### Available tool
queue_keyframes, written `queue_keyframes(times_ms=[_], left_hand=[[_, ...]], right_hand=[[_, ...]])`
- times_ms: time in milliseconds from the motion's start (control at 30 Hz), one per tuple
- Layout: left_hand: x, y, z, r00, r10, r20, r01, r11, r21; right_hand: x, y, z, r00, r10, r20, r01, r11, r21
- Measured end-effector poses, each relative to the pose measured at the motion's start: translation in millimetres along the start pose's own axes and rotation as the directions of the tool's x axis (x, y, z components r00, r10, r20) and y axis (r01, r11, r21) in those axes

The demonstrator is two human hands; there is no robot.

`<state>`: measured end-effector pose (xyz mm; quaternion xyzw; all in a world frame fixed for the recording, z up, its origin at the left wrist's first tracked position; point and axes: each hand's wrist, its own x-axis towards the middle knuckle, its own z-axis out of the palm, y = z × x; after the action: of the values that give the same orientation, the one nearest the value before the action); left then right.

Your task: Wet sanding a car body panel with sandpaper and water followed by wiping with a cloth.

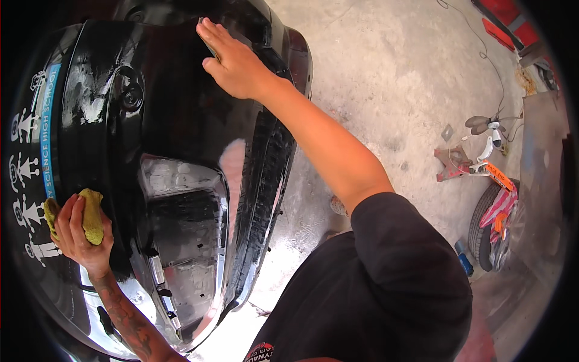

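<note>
My left hand (78,235) grips a folded yellow cloth (92,214) on the rear of a glossy black car (175,84), beside white figure decals (27,166) and a blue lettered strip (49,130). Higher up, my right hand (232,66) lies over the car's upper panel, fingers extended close together, with a thin object partly hidden beneath them. Lower on the car is a recessed licence plate area (184,229) with bright trim.
Pale concrete floor (368,72) lies right of the car. Along the right side are a red stand (449,166), a small fan (482,125), a tire (482,223), a striped cloth (505,205), a blue cylindrical object (463,259), a cable and red objects (500,30).
</note>
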<state>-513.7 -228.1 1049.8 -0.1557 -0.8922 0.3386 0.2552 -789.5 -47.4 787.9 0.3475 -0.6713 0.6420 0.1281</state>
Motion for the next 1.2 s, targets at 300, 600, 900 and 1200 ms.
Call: queue_keyframes(times_ms=[300, 600, 900, 1200], left_hand=[[-3, -1, -1, 1.0, 0.005, 0.007, -0.005, 1.0, 0.002], [1, 1, 1, 1.0, 0.016, -0.001, -0.016, 1.0, 0.005], [-6, -5, 8, 0.999, 0.04, 0.008, -0.04, 0.999, 0.0], [-7, -6, 1, 0.999, 0.029, 0.035, -0.03, 0.999, 0.024]], right_hand=[[21, -46, 1, 0.979, 0.204, -0.026, -0.204, 0.979, 0.007], [2, -14, -8, 0.942, 0.331, -0.043, -0.323, 0.936, 0.142], [-10, -4, 2, 0.952, 0.284, -0.111, -0.26, 0.946, 0.191], [-30, 29, 16, 0.878, 0.458, -0.137, -0.407, 0.867, 0.288]])
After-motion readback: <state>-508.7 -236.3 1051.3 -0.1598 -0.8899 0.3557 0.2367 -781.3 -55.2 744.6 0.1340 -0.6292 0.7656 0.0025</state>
